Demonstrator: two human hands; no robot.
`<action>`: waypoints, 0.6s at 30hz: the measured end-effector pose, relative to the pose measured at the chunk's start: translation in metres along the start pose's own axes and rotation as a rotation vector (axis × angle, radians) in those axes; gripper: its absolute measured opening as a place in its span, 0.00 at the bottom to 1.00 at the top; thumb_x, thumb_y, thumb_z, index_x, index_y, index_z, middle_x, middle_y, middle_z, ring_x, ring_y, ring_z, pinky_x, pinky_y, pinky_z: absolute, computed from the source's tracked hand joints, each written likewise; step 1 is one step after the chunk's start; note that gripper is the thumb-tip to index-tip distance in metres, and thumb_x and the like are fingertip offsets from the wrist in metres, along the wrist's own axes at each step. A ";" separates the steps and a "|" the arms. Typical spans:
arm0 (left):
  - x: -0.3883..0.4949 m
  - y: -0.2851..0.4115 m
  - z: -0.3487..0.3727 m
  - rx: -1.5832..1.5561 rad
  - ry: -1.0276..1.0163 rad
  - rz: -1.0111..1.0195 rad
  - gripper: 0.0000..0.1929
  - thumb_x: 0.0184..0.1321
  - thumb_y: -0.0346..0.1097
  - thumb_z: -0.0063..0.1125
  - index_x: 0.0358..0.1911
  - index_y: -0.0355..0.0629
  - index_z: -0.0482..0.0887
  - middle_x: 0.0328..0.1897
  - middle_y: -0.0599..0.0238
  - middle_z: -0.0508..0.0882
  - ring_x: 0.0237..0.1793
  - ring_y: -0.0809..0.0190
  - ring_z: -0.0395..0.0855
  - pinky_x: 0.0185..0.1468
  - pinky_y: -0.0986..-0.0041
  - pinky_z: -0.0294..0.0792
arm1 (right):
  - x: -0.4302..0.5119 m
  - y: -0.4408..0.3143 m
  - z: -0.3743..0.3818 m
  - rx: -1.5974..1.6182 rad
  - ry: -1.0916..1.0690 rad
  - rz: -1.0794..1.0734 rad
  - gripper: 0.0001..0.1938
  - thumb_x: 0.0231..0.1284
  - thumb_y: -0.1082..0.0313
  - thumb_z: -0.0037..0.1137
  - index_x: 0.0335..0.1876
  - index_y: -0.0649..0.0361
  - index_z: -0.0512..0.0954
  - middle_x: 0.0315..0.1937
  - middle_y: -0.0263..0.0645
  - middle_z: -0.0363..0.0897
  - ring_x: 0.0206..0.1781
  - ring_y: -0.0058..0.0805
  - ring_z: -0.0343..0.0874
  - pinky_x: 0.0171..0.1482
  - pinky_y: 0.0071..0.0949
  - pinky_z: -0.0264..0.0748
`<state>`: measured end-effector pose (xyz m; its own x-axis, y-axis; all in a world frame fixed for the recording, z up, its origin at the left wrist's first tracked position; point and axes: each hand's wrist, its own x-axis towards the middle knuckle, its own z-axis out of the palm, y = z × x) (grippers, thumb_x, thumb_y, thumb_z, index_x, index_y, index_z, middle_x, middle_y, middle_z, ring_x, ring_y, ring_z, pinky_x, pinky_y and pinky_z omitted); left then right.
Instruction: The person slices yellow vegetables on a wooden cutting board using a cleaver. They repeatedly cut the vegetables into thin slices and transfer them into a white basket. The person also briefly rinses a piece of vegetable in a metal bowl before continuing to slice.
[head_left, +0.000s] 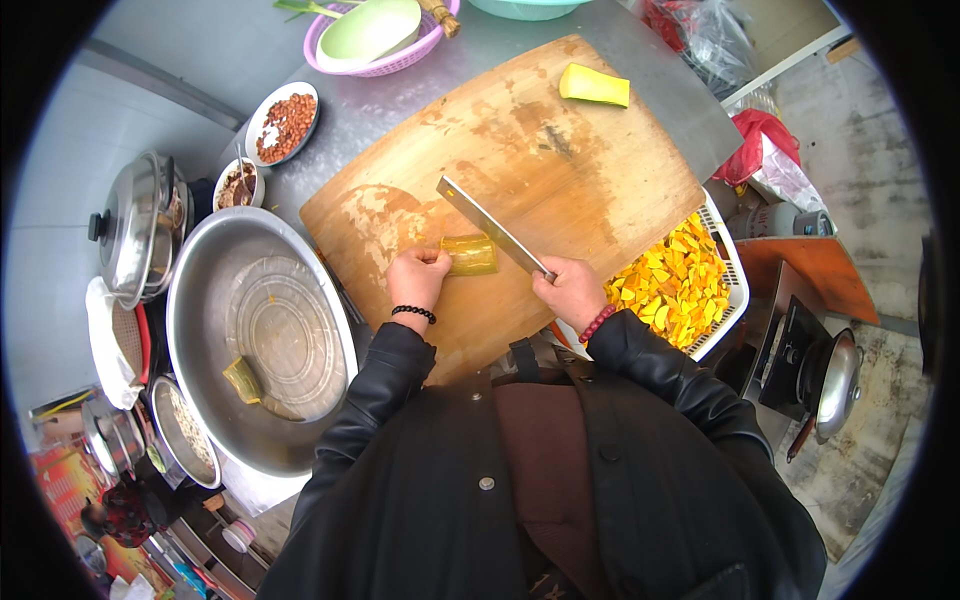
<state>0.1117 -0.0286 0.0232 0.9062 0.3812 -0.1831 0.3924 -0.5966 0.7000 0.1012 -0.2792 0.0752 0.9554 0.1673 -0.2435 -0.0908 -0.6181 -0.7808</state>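
Observation:
On the large wooden cutting board (525, 150) lies a piece of green-skinned pumpkin (472, 255), and the fingers of my left hand (417, 283) grip its left end. My right hand (571, 291) is closed on the handle of a cleaver (495, 229), whose blade slants up and left, past the piece's right end. A yellow peeled pumpkin chunk (594, 85) rests at the board's far right corner. At the board's lower right, a white plastic basket (724, 300) holds chopped orange-yellow pumpkin (667, 281). Another unpeeled piece (241, 379) sits in the big metal basin (341, 375) at left.
A bowl of peanuts (286, 124) and a small bowl with a spoon (238, 184) stand behind the basin. A pink basket (375, 67) holds a pale green gourd half (367, 34). Lidded pots are at left, a covered pan (836, 386) at right. Another person (124, 514) is far off, lower left.

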 end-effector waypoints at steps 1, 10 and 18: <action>0.000 0.000 0.000 -0.007 -0.006 0.003 0.12 0.57 0.39 0.69 0.33 0.35 0.92 0.26 0.55 0.90 0.28 0.61 0.88 0.37 0.71 0.78 | 0.000 0.001 0.001 -0.002 0.000 0.001 0.08 0.60 0.62 0.56 0.33 0.57 0.81 0.23 0.47 0.79 0.28 0.48 0.79 0.32 0.40 0.74; -0.038 -0.019 -0.027 -0.049 0.044 0.178 0.08 0.60 0.35 0.63 0.32 0.36 0.89 0.29 0.51 0.88 0.30 0.52 0.87 0.39 0.65 0.77 | 0.001 0.000 -0.001 -0.008 0.002 0.003 0.08 0.60 0.62 0.56 0.32 0.58 0.81 0.24 0.49 0.78 0.28 0.49 0.79 0.32 0.41 0.74; -0.192 -0.117 -0.090 -0.179 -0.182 -0.165 0.12 0.69 0.36 0.51 0.31 0.35 0.79 0.21 0.53 0.76 0.27 0.56 0.79 0.34 0.58 0.69 | 0.000 -0.006 -0.010 0.069 -0.024 -0.035 0.08 0.61 0.64 0.56 0.34 0.60 0.80 0.22 0.48 0.74 0.25 0.42 0.76 0.31 0.36 0.71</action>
<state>-0.1222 0.0315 0.0385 0.8520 0.3204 -0.4142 0.5177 -0.3970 0.7579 0.1043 -0.2832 0.0851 0.9512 0.2071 -0.2288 -0.0776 -0.5571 -0.8268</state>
